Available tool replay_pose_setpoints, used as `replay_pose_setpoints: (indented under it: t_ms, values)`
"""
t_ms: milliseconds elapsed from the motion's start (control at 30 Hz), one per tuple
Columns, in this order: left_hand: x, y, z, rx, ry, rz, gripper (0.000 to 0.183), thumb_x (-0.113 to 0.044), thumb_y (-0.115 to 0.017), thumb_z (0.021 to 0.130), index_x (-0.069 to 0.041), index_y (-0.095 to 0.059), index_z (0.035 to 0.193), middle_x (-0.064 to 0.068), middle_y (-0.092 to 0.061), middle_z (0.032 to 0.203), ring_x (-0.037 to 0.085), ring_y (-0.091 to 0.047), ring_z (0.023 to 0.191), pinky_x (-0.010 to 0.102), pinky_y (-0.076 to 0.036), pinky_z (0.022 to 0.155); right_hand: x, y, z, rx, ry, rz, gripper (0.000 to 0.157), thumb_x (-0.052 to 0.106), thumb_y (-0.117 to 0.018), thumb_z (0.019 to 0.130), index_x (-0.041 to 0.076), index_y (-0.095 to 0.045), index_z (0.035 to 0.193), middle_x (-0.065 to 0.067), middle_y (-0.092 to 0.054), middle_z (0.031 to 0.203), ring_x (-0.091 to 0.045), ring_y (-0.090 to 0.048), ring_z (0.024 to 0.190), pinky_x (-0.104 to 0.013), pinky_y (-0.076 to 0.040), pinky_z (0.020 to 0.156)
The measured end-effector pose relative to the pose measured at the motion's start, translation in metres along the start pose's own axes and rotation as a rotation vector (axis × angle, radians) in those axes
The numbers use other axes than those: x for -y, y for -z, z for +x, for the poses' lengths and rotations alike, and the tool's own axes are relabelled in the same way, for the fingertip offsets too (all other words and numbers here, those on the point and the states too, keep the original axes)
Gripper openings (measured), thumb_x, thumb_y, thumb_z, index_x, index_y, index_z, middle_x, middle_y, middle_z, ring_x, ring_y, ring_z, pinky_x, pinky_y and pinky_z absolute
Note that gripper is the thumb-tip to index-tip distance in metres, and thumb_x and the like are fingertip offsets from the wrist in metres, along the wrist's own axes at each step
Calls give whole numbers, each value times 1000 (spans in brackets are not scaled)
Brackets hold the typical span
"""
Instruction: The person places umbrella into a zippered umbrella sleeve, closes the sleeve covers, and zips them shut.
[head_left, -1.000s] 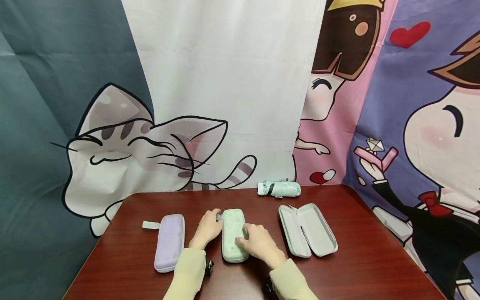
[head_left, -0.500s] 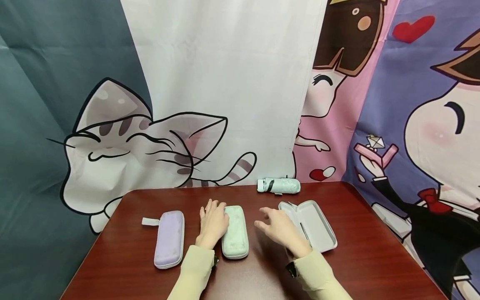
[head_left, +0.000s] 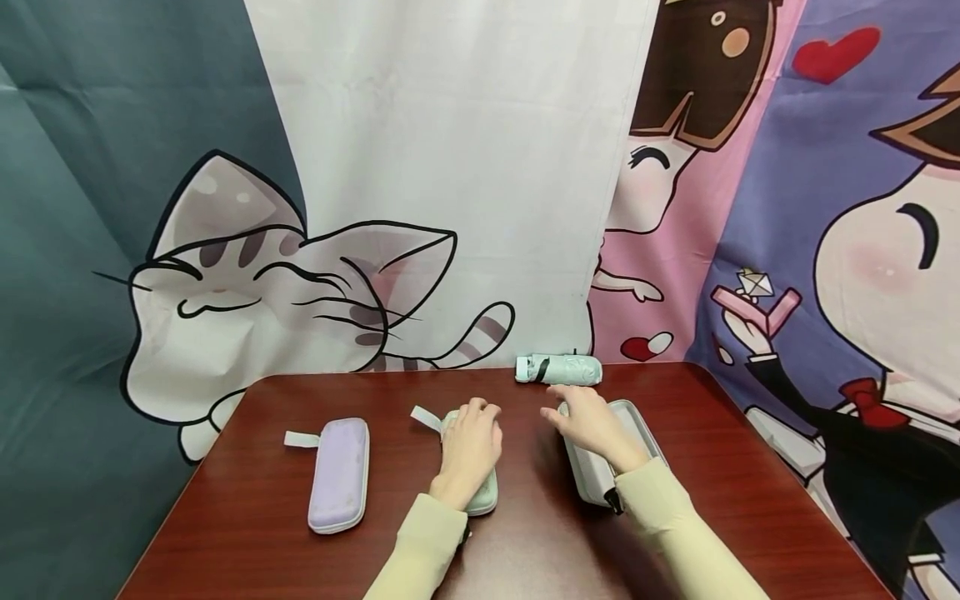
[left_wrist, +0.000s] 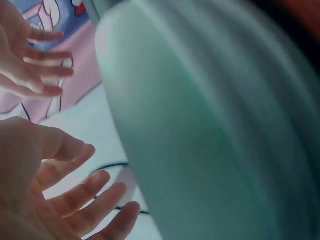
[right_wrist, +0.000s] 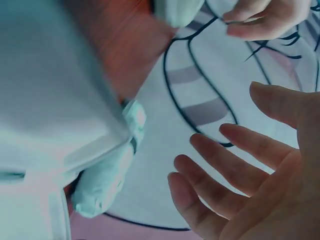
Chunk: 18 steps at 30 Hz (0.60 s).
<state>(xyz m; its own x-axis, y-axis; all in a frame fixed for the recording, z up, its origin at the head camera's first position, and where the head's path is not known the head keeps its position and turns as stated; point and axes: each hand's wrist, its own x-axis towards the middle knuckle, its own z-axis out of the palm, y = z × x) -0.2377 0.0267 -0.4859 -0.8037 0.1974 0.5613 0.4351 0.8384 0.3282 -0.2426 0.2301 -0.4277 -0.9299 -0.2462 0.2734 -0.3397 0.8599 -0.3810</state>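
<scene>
The grey case (head_left: 588,475) lies spread open on the table (head_left: 225,508), its long axis running away from the person and leaning left toward the far end. The right hand (head_left: 596,423) is the nearer one: it hangs over the far part of that case, thumb toward its left edge and fingers reaching past its far left corner, while the right sleeve (head_left: 660,500) covers part of the near right side. The left hand (head_left: 471,446) is to the left of the grey case, above the green case (head_left: 484,495), whose long axis runs roughly alongside. Both hands look loosely spread and hold nothing; whether either touches the case beneath it I cannot tell. A rolled umbrella (head_left: 573,369) lies just beyond the grey case, and the purple case (head_left: 339,475) well to its left. By my judgement, the left hand's gap to the grey case matters most.
</scene>
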Motion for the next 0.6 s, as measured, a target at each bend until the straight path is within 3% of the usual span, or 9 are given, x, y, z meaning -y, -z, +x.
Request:
replay_pose_setpoints:
  t_ms: [300, 600]
  values:
    - [-31, -16, -2, 45, -8, -129, 19, -21, -62, 95, -11, -68, 111, 5, -61, 105, 25, -57, 101, 41, -46, 81, -25, 3, 15, 25, -11, -7, 36, 24, -68, 91, 5, -67, 120, -13, -67, 117, -32, -62, 107, -53, -49, 85]
    - [-52, -29, 1, 157, 69, -302, 21, -26, -58, 98, -11, -69, 109, 3, -63, 98, 23, -61, 93, 38, -49, 79, -43, 6, 40, 51, 5, -27, 36, 22, -66, 91, 1, -65, 120, -18, -63, 121, -36, -56, 116, -54, -47, 89]
